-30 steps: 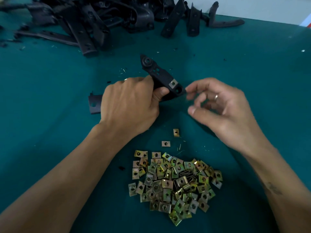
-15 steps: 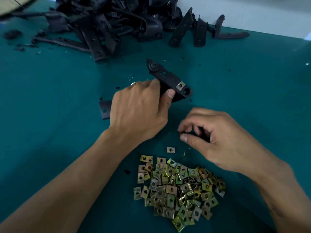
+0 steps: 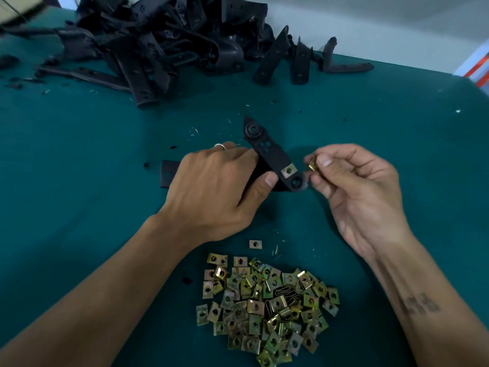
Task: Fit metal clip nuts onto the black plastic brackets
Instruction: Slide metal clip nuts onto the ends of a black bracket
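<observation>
In the head view, the left hand point(image 3: 214, 186) is gripping a black plastic bracket point(image 3: 272, 157), fingers curled over it and thumb pressing its near edge, holding it just above the teal table point(image 3: 79, 154). One clip nut point(image 3: 289, 170) is already sitting on the bracket's near end. The right hand point(image 3: 362, 186) is pinching a brass-coloured clip nut point(image 3: 312, 165) between thumb and forefinger, just beside that end. A heap of clip nuts point(image 3: 267, 311) is lying near the person, and a pile of brackets point(image 3: 158, 43) is lying at the far edge.

left grip point(image 3: 219, 181) curled, clasping; right grip point(image 3: 352, 178) pinching, seemingly thumb-to-forefinger.
</observation>
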Demonstrator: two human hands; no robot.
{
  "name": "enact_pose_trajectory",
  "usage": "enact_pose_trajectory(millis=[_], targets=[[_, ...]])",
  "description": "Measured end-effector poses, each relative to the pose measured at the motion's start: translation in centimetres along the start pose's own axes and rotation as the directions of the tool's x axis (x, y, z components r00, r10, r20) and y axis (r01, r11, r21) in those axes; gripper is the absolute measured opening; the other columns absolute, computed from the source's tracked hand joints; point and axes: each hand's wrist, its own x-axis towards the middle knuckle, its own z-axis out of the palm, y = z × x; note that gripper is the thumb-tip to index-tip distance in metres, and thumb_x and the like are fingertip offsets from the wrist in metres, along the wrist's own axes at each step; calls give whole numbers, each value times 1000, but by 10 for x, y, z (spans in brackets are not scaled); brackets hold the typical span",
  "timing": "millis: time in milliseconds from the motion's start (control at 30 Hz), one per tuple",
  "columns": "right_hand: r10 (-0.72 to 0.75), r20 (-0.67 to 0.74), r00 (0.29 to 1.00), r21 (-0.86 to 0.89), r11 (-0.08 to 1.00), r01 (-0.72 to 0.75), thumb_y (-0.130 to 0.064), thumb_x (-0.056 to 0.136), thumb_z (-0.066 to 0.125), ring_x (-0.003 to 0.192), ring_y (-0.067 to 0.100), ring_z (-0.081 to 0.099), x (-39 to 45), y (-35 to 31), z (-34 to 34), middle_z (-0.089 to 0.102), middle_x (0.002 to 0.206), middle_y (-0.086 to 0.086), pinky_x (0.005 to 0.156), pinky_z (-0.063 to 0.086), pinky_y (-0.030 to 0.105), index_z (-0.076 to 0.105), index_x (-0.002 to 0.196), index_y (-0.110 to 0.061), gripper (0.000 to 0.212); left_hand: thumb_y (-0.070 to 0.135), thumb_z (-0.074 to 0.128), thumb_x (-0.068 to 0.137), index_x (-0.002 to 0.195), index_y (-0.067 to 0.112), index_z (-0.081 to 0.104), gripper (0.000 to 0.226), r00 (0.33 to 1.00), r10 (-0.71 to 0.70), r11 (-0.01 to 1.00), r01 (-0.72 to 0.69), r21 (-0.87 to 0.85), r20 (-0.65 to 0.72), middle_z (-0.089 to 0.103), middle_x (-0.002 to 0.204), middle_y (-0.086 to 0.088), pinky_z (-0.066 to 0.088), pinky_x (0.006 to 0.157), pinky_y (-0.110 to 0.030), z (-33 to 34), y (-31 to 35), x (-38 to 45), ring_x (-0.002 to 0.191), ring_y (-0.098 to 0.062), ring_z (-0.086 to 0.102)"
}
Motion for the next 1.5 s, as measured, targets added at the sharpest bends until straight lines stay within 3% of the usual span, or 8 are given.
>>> enact_pose_trajectory(millis=[200,367,467,600,867,1100,1367,1500], targets=[[103,25,994,75,992,-105,3,86,61,72,13,70,-1,2,7,73,85,13,70,56,15,64,91,1,7,51,24,102,90,16,62,53,997,32,999,-29,-33,77,64,85,0,41,63,-40,0,0,0,88,-30,58],[192,-9,981,181,965,-188,5,76,63,79,18,74,2,-1,5,74,90,16,71,57,16,71,100,1,26,52,25,102,90,16,63,54,996,36,999,-34,-22,80,65,86,0,40,63,-37,3,-2,0,90,-30,59],[201,-21,979,253,949,-189,6,75,62,81,20,75,2,-4,5,75,90,17,72,57,16,78,92,-1,24,51,27,102,91,15,64,52,996,42,999,-41,-17,75,66,85,-2,29,64,-32,3,-2,0,88,-33,60],[230,16,973,357,908,-220,7,79,59,81,19,74,0,-4,6,74,91,16,72,57,17,77,83,-2,20,53,24,102,92,16,64,56,995,34,999,-33,-13,94,66,86,-1,38,61,-37,1,-1,1,90,-32,59],[76,35,997,107,991,-79,5,96,51,76,15,69,-2,-4,8,74,91,16,72,55,16,64,118,-1,26,53,23,102,87,14,62,57,995,48,999,-46,-23,84,63,81,-2,37,60,-38,1,0,1,85,-32,57],[100,22,995,103,989,-102,1,103,46,78,17,70,-1,-5,8,75,94,18,71,56,18,60,100,-3,15,51,26,102,83,15,58,52,996,58,998,-56,-28,73,62,78,-1,32,58,-35,1,0,1,82,-32,57],[123,68,990,62,990,-127,-2,105,42,78,15,67,0,-5,4,74,94,15,71,56,20,61,116,-4,22,52,26,102,81,15,55,52,995,60,998,-57,-38,75,61,77,-1,37,58,-37,2,-1,0,80,-30,56],[111,95,989,74,990,-118,-1,105,41,81,18,71,-1,-3,8,75,94,17,75,58,24,61,107,-2,21,52,26,102,83,16,57,52,995,64,998,-61,-33,80,62,78,-1,35,58,-36,1,-1,0,81,-31,57]])
